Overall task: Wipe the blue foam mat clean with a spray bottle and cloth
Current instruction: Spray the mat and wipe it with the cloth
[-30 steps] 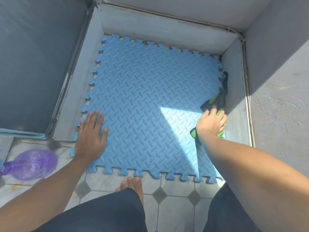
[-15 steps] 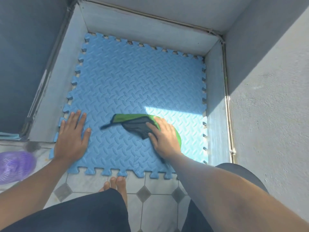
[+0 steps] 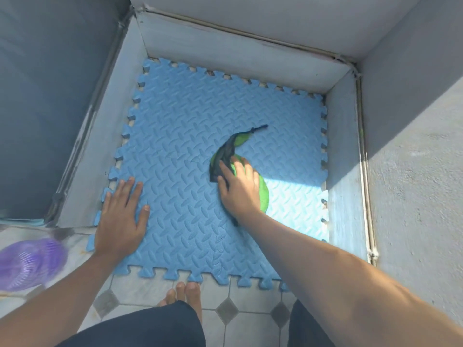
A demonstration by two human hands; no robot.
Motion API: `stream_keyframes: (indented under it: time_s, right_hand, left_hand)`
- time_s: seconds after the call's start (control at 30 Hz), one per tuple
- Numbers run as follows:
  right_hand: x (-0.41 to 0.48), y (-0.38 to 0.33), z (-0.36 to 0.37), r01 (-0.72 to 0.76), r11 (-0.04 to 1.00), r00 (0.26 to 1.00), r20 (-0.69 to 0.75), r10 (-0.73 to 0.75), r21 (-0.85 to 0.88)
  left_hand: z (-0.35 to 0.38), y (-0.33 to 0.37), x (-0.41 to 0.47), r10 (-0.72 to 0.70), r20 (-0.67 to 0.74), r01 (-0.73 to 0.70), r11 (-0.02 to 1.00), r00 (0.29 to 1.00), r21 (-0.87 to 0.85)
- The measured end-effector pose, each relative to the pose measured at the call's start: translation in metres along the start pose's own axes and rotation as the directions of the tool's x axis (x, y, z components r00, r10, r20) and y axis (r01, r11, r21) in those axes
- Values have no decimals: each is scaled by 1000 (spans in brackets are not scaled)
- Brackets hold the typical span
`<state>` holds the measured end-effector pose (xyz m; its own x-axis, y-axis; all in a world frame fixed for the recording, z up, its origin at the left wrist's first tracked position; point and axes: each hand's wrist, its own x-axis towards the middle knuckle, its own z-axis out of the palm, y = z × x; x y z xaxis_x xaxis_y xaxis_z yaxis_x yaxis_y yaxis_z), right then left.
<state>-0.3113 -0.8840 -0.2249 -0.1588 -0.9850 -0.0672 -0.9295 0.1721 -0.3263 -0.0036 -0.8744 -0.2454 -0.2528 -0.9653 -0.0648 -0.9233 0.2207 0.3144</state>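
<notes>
the blue foam mat (image 3: 190, 151) lies on the floor in a walled corner, its far and right edges close against the low walls and its near edge on the tiled floor (image 3: 150, 289). the left hand (image 3: 120, 221) rests palm-down on the mat's near left corner, fingers spread and flat, gripping nothing. the right hand (image 3: 240, 191) presses flat on the green and black cloth (image 3: 263, 196) right of the mat's middle, fingers laid together over the fabric rather than pinching it; a dark tail of cloth trails toward the far side. a blurred purple object (image 3: 32, 264) sits on the floor at the near left, probably the spray bottle, though i cannot tell for sure.

the step in hand looks like the wiping itself. to do it well, keep the left palm weighted so the light foam does not slide or lift at its toothed edge. bunch the trailing tail under the palm so the whole pad meets the ridged surface. work in overlapping strokes, pressing into the embossed grooves, and carry each pass right out to the edges along the walls, where grime likely collects.
</notes>
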Motion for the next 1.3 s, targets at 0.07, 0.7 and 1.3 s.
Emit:
stream_keyframes:
  time_s: [0.07, 0.7, 1.3]
  right_hand:
    - [16, -25, 12, 130, 991, 991, 40, -131, 18]
    - [256, -72, 21, 292, 957, 954, 68, -291, 0]
    - [187, 167, -52, -525, 850, 808, -292, 512, 41]
  left_hand:
    - [0, 0, 1, 4, -4, -4, 1000, 1000, 8]
    - [-24, 34, 129, -74, -124, 94, 982, 990, 162]
    - [2, 41, 189, -20, 3, 20, 993, 1000, 120]
